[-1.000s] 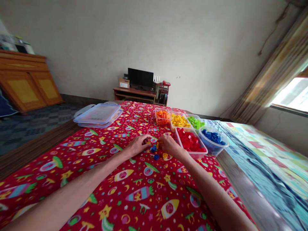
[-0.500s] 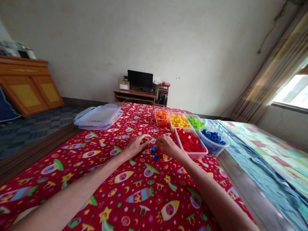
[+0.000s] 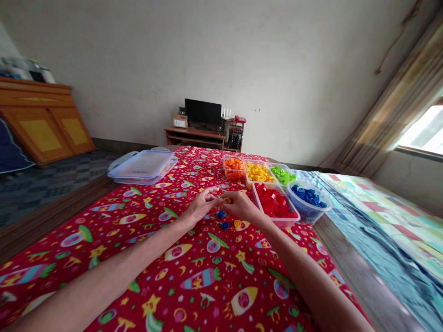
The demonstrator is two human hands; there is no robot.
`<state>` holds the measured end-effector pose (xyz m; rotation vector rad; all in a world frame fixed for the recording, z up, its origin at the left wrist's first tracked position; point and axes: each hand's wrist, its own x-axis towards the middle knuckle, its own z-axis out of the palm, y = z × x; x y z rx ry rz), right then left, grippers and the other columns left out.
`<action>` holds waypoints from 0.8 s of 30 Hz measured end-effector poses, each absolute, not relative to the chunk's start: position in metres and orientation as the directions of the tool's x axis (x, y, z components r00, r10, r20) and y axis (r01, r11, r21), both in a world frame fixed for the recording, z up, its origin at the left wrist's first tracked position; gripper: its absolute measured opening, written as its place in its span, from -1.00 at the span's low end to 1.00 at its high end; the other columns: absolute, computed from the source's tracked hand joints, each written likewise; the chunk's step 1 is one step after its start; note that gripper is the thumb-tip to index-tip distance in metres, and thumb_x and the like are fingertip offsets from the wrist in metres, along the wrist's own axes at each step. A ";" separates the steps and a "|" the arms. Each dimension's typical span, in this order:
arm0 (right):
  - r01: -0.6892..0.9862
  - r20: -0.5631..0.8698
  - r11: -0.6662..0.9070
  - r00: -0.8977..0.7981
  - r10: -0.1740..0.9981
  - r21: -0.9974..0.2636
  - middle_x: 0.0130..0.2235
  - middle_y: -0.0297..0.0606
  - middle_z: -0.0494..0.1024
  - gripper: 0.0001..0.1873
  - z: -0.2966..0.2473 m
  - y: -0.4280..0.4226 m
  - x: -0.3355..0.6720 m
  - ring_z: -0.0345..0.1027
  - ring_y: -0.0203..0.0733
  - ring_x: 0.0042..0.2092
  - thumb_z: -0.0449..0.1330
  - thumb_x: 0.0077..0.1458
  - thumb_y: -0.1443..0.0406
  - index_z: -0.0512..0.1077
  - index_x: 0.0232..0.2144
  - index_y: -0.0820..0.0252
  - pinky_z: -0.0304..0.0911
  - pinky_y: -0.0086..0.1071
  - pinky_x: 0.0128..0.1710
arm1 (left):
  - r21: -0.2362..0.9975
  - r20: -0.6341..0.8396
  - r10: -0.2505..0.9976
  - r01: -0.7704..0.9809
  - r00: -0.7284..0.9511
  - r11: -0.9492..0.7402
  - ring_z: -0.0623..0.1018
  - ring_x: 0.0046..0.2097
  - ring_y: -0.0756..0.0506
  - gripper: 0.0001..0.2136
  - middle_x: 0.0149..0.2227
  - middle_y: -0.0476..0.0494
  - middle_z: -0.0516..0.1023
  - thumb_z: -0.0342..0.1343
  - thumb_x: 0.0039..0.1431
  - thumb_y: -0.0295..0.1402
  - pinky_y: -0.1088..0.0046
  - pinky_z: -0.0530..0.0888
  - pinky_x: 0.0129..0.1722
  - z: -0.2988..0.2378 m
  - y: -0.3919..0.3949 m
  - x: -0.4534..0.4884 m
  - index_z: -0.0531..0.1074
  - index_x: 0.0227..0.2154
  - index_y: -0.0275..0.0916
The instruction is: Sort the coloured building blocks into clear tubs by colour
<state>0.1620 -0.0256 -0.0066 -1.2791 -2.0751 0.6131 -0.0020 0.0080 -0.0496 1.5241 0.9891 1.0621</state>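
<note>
Fingertips meeting, my left hand [image 3: 203, 204] and my right hand [image 3: 241, 205] hold a small yellow toy piece [image 3: 226, 200] between them, just above the cloth. Both hands are closed in a pinch, and the fingers partly hide the piece's shape. Right below them on the cloth lie two small round blue pieces, a farther one [image 3: 220, 214] and a nearer one [image 3: 224, 226]. A round yellow piece [image 3: 237, 223] sits to the right of the nearer blue one. A clear tub of red blocks [image 3: 277, 201] stands just right of my right hand.
Behind the red tub are containers of orange blocks [image 3: 234, 167], yellow blocks [image 3: 259, 173] and green blocks [image 3: 283, 175]. A round tub of blue blocks [image 3: 308, 196] stands to its right. Stacked clear lids [image 3: 143, 166] lie at the far left on the red patterned cloth [image 3: 166, 286].
My hands, slightly apart before with a yellow bit at each one's fingertips, have come together at the yellow piece. The round pieces on the cloth have stayed put.
</note>
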 end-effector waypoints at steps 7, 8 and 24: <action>0.832 0.122 0.420 -0.404 0.906 -0.362 -0.30 -0.20 0.55 -0.78 0.017 -0.047 0.190 0.37 -0.27 -0.28 0.15 0.03 0.50 0.52 -0.26 0.29 0.21 -0.45 -0.27 | 0.762 0.282 0.810 0.393 0.514 -0.515 0.54 -0.16 -0.17 -0.52 -0.18 -0.14 0.56 0.10 0.05 0.09 0.37 0.44 -0.19 -0.049 0.017 -0.016 0.49 -0.17 -0.21; 0.851 0.076 0.430 -0.428 0.901 -0.302 -0.25 -0.17 0.54 -0.77 0.017 -0.051 0.193 0.38 -0.24 -0.22 0.13 0.05 0.49 0.51 -0.23 0.30 0.22 -0.44 -0.23 | 0.710 0.272 0.759 0.409 0.592 -0.573 0.53 -0.14 -0.16 -0.55 -0.15 -0.14 0.54 0.13 0.05 0.06 0.39 0.44 -0.19 -0.049 0.018 -0.018 0.50 -0.16 -0.19; 0.896 -0.173 0.421 -0.442 0.880 -0.143 -0.21 -0.14 0.55 -0.80 0.013 -0.060 0.178 0.38 -0.20 -0.18 0.18 0.02 0.48 0.49 -0.25 0.29 0.22 -0.44 -0.28 | 0.625 0.284 0.567 0.298 0.773 -0.721 0.51 -0.15 -0.14 -0.56 -0.18 -0.16 0.56 0.15 0.06 0.04 0.40 0.39 -0.10 -0.054 0.022 -0.026 0.52 -0.16 -0.18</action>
